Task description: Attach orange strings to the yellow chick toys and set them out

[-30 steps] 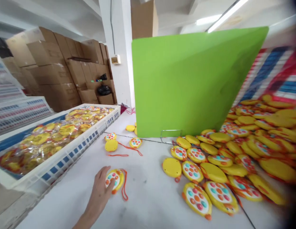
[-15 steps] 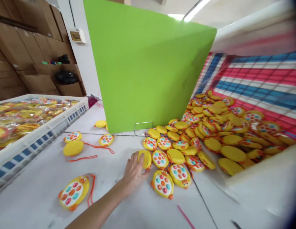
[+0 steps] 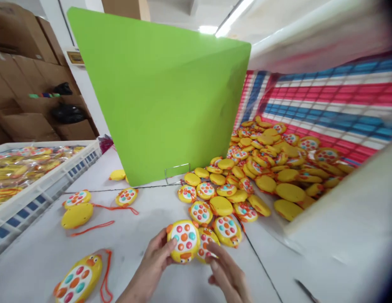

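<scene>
Gripping a yellow oval plastic toy (image 3: 184, 240) before the flat green board (image 3: 167, 97), our left hand (image 3: 155, 257) neighbours our loosely spread right hand (image 3: 226, 271)

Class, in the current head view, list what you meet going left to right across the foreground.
Duck toy lying at lower left → orange cord → left hand → held duck toy → right hand → dark slim object.

1 lower-left duck toy (image 3: 78, 278) cropped, crate (image 3: 55, 179) cut off
</scene>
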`<state>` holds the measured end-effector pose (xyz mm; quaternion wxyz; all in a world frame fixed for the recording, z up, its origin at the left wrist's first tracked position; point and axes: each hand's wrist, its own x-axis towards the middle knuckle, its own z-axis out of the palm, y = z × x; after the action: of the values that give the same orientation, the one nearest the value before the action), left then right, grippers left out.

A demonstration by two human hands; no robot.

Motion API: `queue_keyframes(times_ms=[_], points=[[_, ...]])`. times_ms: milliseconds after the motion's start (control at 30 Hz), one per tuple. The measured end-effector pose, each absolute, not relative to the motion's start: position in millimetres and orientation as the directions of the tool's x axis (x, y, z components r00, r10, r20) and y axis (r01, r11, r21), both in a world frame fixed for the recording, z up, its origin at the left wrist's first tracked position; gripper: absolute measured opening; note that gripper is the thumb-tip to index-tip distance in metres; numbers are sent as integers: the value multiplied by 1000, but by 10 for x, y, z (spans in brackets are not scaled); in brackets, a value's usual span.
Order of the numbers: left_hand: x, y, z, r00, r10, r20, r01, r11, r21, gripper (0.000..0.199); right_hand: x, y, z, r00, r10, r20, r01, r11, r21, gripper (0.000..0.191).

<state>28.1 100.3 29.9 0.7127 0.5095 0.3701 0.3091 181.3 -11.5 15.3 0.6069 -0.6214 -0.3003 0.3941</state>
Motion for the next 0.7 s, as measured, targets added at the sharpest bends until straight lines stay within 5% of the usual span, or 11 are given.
queue_keyframes(times_ms=[200,367,567,700], points=[[185,541,461,593,733,-333,-215,543,812,40,1726,-53,171,239,958,-159,-325,-75,-943,50],[141,453,524,571,733,-370,-143,533,834,44,1701,-164,291,218,950,-223,-401,-121,-908,41],[57,359,574,484,772,-412,-118,524,843,51,1655,-232,347,220,966,-134,-372,-44,-927,33],[40,363,561,529,781,-332,-76,433,898,55,1575,-233,285,165,978,-130,-312,-73,-947,30]])
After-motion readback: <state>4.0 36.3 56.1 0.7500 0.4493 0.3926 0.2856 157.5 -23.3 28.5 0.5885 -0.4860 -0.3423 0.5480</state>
